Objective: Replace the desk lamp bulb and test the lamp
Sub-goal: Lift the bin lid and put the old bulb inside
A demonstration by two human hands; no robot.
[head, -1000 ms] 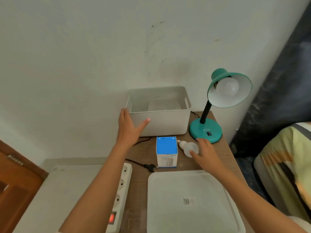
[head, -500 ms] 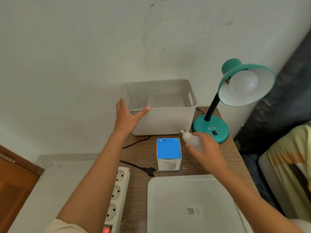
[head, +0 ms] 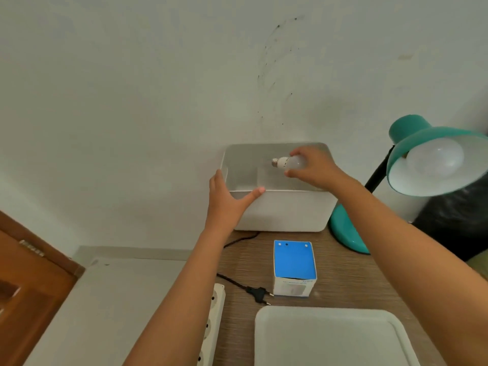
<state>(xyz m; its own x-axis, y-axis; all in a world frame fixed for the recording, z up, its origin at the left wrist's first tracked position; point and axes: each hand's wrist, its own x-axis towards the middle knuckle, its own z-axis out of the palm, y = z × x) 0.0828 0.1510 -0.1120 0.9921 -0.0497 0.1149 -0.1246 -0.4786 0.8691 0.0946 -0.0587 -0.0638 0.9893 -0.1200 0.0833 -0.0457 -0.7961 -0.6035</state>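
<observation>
Right hand (head: pixel 314 167): fingers closed around globe of loose bulb (head: pixel 289 163), held sideways, screw base pointing left, over the open white bin (head: pixel 285 210). Left hand (head: pixel 228 200): spread wide, palm against bin's left front corner, thumb along the near rim. Right of the grip: teal desk lamp (head: pixel 433 159), another bulb seated in its shade. Below the grip, nearer the person: blue-topped carton (head: pixel 294 268), loose plug (head: pixel 260 293).

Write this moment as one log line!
right hand: holds small white bulb over white plastic bin | left hand: steadies bin | lamp plug: unplugged
</observation>
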